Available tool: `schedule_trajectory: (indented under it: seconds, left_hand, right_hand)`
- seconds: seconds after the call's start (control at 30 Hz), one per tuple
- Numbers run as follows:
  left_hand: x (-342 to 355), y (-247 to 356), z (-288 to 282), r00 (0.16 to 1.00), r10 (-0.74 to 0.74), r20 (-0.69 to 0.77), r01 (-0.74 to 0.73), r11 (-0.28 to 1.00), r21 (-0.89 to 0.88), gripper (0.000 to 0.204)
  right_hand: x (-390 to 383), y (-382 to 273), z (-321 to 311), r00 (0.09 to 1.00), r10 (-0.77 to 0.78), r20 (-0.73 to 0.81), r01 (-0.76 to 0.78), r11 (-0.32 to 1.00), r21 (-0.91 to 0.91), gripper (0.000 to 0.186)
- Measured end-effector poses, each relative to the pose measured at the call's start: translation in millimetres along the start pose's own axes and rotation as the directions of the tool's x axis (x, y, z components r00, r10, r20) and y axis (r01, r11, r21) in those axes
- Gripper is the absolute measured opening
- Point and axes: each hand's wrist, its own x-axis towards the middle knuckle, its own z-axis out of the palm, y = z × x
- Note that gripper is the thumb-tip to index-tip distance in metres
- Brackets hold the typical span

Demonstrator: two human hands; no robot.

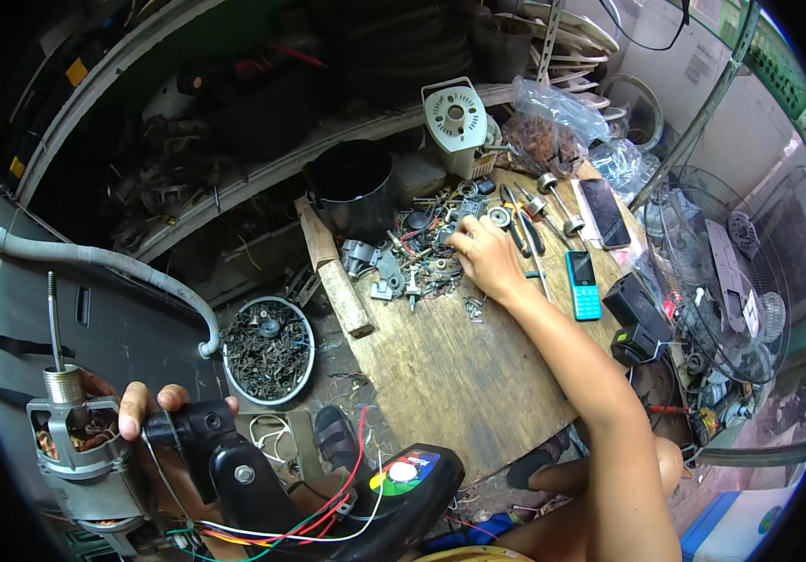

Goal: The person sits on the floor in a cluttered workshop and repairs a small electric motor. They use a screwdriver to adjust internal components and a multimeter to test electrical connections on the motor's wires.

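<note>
Fingers of the right hand (pixel 487 258) bend down, close together, into a heap of small parts (pixel 412 253) on the wooden desk (pixel 450 375); their tips are hidden, so I cannot tell whether they pinch anything. The left hand (pixel 167 459) is closed around the motor (pixel 80 473) where it meets a black bracket (pixel 244 473), at the lower left, threaded shaft upright, coloured wires (pixel 281 536) trailing alongside. Picking through the heap seems the step in hand; the next move would call for a narrow pinch on one piece, with the motor held steady. Loose screws (pixel 474 309) lie near the right wrist, pliers (pixel 519 229) just beyond the hand, a turquoise phone (pixel 584 286) farther right.
</note>
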Motion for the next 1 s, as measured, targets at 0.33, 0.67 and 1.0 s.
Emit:
schedule_trajectory:
  seconds: [0.33,0.67,1.0]
  left_hand:
    - [19,9,4,0.967,-0.249,0.059,0.253,0.964,-0.084,0.026]
    - [15,8,-6,0.966,-0.257,0.035,0.259,0.959,-0.117,0.027]
    - [21,6,7,0.969,-0.248,0.022,0.249,0.968,-0.038,0.027]
  right_hand:
    - [-16,3,-1,0.988,-0.133,0.083,0.137,0.990,-0.041,0.028]
    - [-36,11,-7,0.993,-0.079,0.083,0.077,0.997,0.029,0.016]
    - [-12,-12,8,0.997,0.031,0.070,-0.027,0.998,-0.064,0.020]
